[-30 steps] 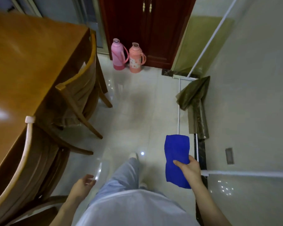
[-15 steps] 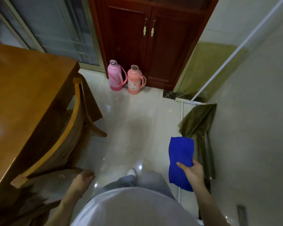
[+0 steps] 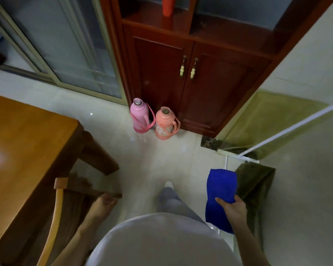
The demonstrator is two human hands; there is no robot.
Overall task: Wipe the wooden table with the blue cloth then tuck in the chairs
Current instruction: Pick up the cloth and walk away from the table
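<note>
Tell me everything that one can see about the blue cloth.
The blue cloth is a vivid blue, soft-looking fabric, roughly rectangular. The right hand holds it near its middle, thumb on top, above the floor on the person's right. One end sticks forward, the other hangs below the hand. Nothing else touches it.

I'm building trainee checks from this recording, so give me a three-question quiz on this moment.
1. Which hand holds the blue cloth? A) left B) right C) neither
2. True or false: the blue cloth lies on the wooden table.
3. Fill in: the pink flask and the orange flask stand on the floor in front of the red-brown ____.

Key: 1 B, the right hand grips it. 2 False, it hangs above the floor. 3 cabinet.
</note>
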